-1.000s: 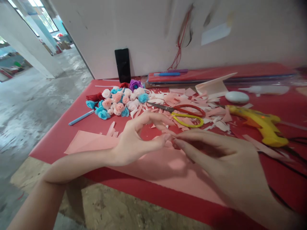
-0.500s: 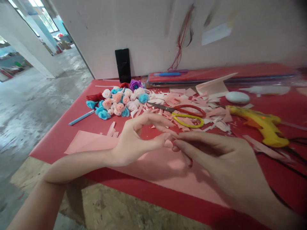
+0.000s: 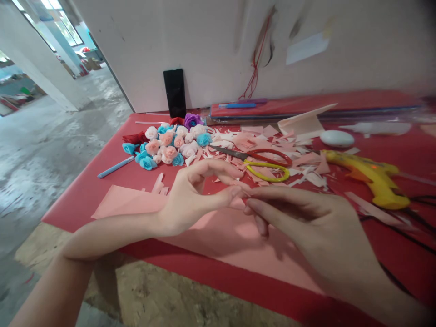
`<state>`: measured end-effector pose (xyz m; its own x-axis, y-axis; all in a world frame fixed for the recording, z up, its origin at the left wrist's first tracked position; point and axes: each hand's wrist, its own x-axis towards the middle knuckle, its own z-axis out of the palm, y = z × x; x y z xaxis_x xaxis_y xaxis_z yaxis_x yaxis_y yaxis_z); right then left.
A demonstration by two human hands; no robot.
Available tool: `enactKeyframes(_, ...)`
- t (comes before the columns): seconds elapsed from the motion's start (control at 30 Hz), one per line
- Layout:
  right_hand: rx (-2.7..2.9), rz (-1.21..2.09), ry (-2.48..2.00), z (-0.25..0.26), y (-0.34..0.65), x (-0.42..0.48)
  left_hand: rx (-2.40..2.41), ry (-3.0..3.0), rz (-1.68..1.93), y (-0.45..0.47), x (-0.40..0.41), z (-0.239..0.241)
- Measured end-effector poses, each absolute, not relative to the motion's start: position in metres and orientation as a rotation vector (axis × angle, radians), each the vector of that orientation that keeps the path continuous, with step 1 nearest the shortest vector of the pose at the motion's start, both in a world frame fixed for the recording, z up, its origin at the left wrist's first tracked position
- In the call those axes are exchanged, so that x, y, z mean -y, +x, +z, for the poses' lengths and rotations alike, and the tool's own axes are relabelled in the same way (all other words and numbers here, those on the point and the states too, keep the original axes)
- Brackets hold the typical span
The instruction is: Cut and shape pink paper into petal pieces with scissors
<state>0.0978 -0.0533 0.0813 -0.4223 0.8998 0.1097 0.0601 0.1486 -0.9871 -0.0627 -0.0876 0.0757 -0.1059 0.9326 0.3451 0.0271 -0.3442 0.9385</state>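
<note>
Fingertip to fingertip, my left hand (image 3: 197,195) and my right hand (image 3: 299,218) pinch a small piece of pink paper (image 3: 239,203) between them. Most of that piece is hidden behind the fingers. Below both hands a long sheet of pink crepe paper (image 3: 218,243) lies across the red tabletop. Just beyond them, scissors (image 3: 265,163) with one red and one yellow handle loop rest on a heap of pink and white paper scraps (image 3: 252,141). A cluster of blue, pink and white paper roses (image 3: 166,145) lies behind my left hand.
To the right is a yellow hot glue gun (image 3: 371,175) with a dark cord. A white oval object (image 3: 337,138) lies near a clear bottle (image 3: 378,128). A black phone (image 3: 175,93) leans against the wall, and a blue stick (image 3: 116,167) sits at the left.
My right hand's fingers have shifted slightly, with a lower fingertip moving left beneath the paper piece. My left hand stays almost in place, and the things on the table have not moved.
</note>
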Motion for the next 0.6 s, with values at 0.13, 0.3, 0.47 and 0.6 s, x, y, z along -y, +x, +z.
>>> enactKeyframes(0.13,1.680,1.342,-0.956,0.082,0.098,0.054,-1.056,1.406,1.568,-0.062,0.087,0.077)
enactKeyframes(0.3,1.721,1.329,-0.961,0.086,0.101,0.055,-1.000,1.379,1.574,-0.060,0.088,0.076)
enactKeyframes(0.47,1.757,1.331,-0.998,0.087,0.104,0.054,-1.025,1.343,1.575,-0.058,0.089,0.073)
enactKeyframes(0.6,1.696,1.343,-1.155,0.093,0.104,0.055,-1.041,1.304,1.603,-0.062,0.085,0.074)
